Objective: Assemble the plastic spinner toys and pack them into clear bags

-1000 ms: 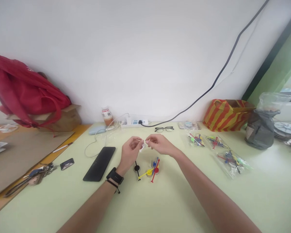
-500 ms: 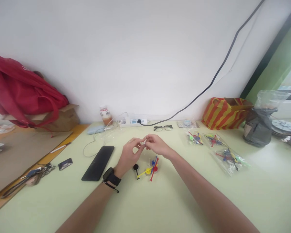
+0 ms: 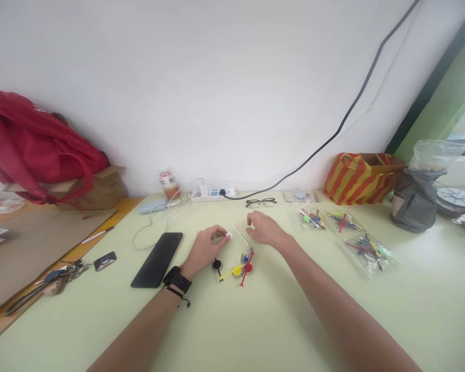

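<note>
My left hand (image 3: 206,246) pinches a small white round piece (image 3: 229,235) between thumb and fingertips. Between the hands, a thin white stick (image 3: 241,236) slants on the table. My right hand (image 3: 265,228) is just right of the stick, its fingers bent and slightly apart with nothing visible in them. Nearer to me lie small plastic arrow-shaped pieces with round discs: a black one (image 3: 216,264), a yellow one (image 3: 237,270), a red one (image 3: 248,268) and a blue one (image 3: 245,259). The yellow, red and blue pieces overlap.
A black phone-like slab (image 3: 157,260) lies left of my left hand. Glasses (image 3: 261,203) and a power strip (image 3: 213,194) are along the wall. Clear bags of coloured pieces (image 3: 370,254) lie right, before a striped bag (image 3: 356,178). Keys (image 3: 58,276) and a bottle (image 3: 168,183) are left.
My hands were together over a small white piece and have moved apart, the right one to the right. The white round piece stays in my left hand, and the stick now shows between the hands.
</note>
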`<state>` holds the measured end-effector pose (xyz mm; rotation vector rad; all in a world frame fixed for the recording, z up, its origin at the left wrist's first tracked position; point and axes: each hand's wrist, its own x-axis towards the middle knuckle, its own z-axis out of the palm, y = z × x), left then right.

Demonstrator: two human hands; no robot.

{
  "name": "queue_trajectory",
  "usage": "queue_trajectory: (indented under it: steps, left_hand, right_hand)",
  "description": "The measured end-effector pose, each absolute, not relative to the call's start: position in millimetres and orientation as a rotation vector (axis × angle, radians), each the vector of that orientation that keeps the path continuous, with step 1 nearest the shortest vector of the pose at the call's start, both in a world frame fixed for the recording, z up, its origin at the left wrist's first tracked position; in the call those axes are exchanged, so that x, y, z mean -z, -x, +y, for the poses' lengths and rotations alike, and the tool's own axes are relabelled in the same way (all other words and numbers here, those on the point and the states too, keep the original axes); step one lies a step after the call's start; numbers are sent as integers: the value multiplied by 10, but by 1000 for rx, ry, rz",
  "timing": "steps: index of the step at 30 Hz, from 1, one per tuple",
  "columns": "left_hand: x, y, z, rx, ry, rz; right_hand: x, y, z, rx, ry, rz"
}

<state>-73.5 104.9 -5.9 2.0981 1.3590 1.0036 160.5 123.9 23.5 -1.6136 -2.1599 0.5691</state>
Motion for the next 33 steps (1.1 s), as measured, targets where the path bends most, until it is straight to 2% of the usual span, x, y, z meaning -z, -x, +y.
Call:
queue_trajectory:
  steps: [8, 14, 20, 26, 30, 33]
  left_hand:
    - [60, 722, 1051, -1158, -2153, 1498]
    - [-148, 563, 813, -1252, -2295, 1226]
    - [-193, 517, 780, -1286, -2249, 1123]
    - [-181, 529, 772, -1128, -2275, 1184]
    - [-163, 521, 772, -1123, -2283, 1158]
    - [-151, 523, 780, -1125, -2298, 1126]
  right_hand:
    - [-331, -1860, 1272, -722, 1702, -2155]
    - [-524, -1561, 1150, -971, 1406, -2023]
    - [-571, -1392, 1036, -1405, 1091, -1856]
    - [-482, -1433, 1082, -1300, 1137, -1992]
    - [-435, -1461, 1094, -1353, 1112, -2017]
    - [-427, -1466, 1099, -1271, 1114, -2096]
